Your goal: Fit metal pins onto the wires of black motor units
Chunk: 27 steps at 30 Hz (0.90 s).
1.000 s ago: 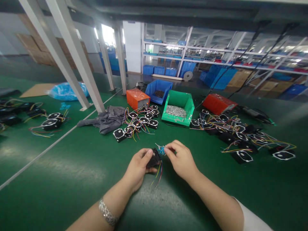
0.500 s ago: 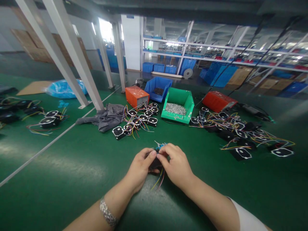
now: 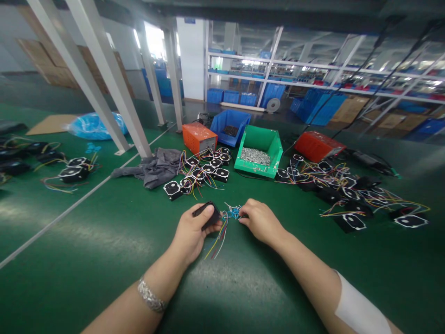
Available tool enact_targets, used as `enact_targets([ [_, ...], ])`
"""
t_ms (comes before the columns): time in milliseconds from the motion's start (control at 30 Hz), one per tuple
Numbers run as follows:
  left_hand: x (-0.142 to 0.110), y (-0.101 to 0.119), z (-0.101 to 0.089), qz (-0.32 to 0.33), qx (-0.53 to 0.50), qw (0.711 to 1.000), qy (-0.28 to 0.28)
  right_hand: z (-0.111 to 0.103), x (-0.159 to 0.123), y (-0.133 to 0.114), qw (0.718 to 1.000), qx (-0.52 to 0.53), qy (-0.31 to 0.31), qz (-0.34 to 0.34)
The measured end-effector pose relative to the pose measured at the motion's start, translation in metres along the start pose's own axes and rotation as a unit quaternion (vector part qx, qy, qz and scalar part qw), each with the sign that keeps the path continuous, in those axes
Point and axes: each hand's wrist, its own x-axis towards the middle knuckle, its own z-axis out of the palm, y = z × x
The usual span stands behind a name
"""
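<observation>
My left hand (image 3: 190,232) is closed round a small black motor (image 3: 207,215), thumb on top. Coloured wires (image 3: 218,235) hang from the motor down to the green table (image 3: 104,260). My right hand (image 3: 261,221) pinches the blue connector end of the wires (image 3: 233,212), just right of the motor. Both hands are low over the table near its middle. A silver bracelet (image 3: 149,297) is on my left wrist.
A cluster of black motors with coloured wires (image 3: 201,176) lies behind my hands, another pile (image 3: 344,190) to the right, more at far left (image 3: 69,172). A green bin of metal parts (image 3: 259,153), a blue bin (image 3: 229,126), two orange boxes (image 3: 199,137) and a grey cloth (image 3: 156,167) stand behind.
My hands were together over the motor; now they have drawn apart, the left turning the motor leftward, the right pulling the wire end to the right.
</observation>
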Motion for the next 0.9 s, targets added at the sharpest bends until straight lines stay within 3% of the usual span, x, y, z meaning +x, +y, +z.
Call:
enact_targets([
  [300, -0.002, 0.001, 0.003, -0.007, 0.013, 1.0, 0.021, 0.006, -0.001, -0.004, 0.999, -0.005, 0.006, -0.035],
  [433, -0.001, -0.003, 0.002, -0.015, 0.02, 0.999, 0.03, 0.001, -0.002, -0.009, 0.994, 0.098, 0.045, -0.011],
  [600, -0.005, -0.002, 0.003, 0.052, 0.097, 0.994, 0.002, -0.015, -0.007, -0.024, 0.936, 0.325, 0.123, 0.058],
  [767, -0.008, -0.01, 0.004, 0.189, 0.243, 0.951, 0.016, -0.028, -0.016, -0.043, 0.842, 0.514, 0.13, 0.098],
  [833, -0.009, -0.015, 0.005, 0.212, 0.253, 0.944, 0.018, -0.028, -0.017, -0.047, 0.831, 0.53, 0.13, 0.111],
  [900, -0.01, -0.017, 0.005, 0.216, 0.245, 0.945, 0.023, -0.026, -0.017, -0.049, 0.84, 0.513, 0.125, 0.126],
])
